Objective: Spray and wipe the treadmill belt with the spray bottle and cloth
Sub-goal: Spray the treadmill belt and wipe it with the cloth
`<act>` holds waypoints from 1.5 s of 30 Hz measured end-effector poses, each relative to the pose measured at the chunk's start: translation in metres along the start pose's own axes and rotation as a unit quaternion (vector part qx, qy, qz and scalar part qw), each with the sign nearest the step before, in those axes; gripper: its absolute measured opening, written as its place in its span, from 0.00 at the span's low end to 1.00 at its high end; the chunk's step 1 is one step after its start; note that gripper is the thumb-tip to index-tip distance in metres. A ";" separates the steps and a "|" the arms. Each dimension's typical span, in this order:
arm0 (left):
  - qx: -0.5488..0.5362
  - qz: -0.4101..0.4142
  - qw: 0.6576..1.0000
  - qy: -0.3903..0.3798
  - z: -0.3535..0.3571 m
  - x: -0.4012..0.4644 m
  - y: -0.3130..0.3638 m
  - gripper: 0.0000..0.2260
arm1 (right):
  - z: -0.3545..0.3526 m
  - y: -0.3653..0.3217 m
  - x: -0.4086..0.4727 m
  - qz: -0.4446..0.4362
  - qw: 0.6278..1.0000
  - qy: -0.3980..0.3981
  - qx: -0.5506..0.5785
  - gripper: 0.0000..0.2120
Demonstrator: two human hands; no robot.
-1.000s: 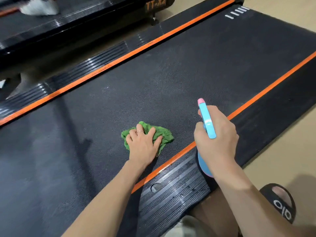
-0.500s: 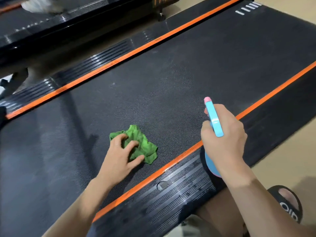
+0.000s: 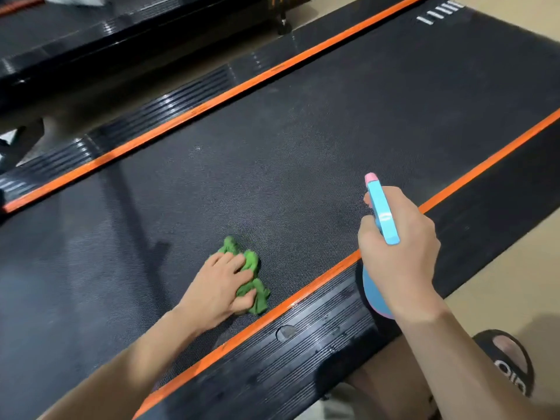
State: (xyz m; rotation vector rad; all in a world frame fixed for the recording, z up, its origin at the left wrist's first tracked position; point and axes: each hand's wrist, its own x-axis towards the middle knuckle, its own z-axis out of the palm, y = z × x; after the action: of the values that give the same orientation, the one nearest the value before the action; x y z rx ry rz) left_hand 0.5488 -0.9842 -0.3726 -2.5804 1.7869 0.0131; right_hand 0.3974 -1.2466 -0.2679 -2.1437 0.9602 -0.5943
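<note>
The black treadmill belt runs diagonally between two orange stripes. My left hand presses a crumpled green cloth onto the belt close to the near orange stripe, its fingers curled over the cloth. My right hand grips a blue spray bottle with a pink nozzle tip, held above the near stripe and pointed out over the belt. The hand hides the bottle's lower body except for a blue bulge below the wrist.
A ribbed black side rail lies just this side of the near stripe. A second treadmill stands beyond, at the top left. Beige floor lies at the right, with my foot in a black sandal.
My left hand has slid the green cloth from the belt's left part back towards the near orange stripe. The right hand with the bottle has stayed almost still.
</note>
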 end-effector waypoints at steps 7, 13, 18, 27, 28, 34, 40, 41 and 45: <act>-0.019 -0.109 0.992 0.065 0.033 0.077 0.030 0.13 | 0.001 0.001 -0.003 -0.001 1.000 0.010 0.004 0.08; -0.039 -0.137 0.988 0.055 0.030 0.161 0.049 0.14 | -0.005 0.007 -0.008 0.008 0.998 0.041 0.039 0.12; -0.098 0.002 0.995 0.015 0.014 0.055 0.044 0.08 | -0.010 0.006 -0.009 0.021 0.998 0.018 0.056 0.13; -0.069 -0.046 0.995 0.062 0.042 0.196 0.070 0.16 | -0.030 0.047 -0.001 0.017 0.986 0.088 0.143 0.19; -0.067 -0.063 0.994 0.057 0.043 0.223 0.080 0.16 | -0.034 0.050 0.003 0.023 0.985 0.092 0.142 0.19; -0.088 -0.021 0.995 0.039 0.036 0.247 0.096 0.14 | -0.057 0.063 0.033 0.098 0.989 0.017 0.110 0.14; -0.102 0.009 0.993 0.050 0.036 0.208 0.090 0.12 | -0.067 0.083 0.082 0.111 0.989 0.017 0.100 0.13; -0.094 -0.005 0.993 0.064 0.038 0.221 0.095 0.12 | -0.065 0.084 0.091 0.092 0.989 0.039 0.111 0.13; -0.083 -0.058 0.990 0.094 0.046 0.285 0.109 0.13 | -0.051 0.090 0.126 0.018 0.983 0.092 0.156 0.15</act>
State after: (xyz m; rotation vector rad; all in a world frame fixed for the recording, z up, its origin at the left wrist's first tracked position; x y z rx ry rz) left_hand 0.5473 -1.2893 -0.4209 -2.8872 1.7581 -0.0879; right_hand 0.4016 -1.4086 -0.2875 -1.8144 0.9313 -0.8757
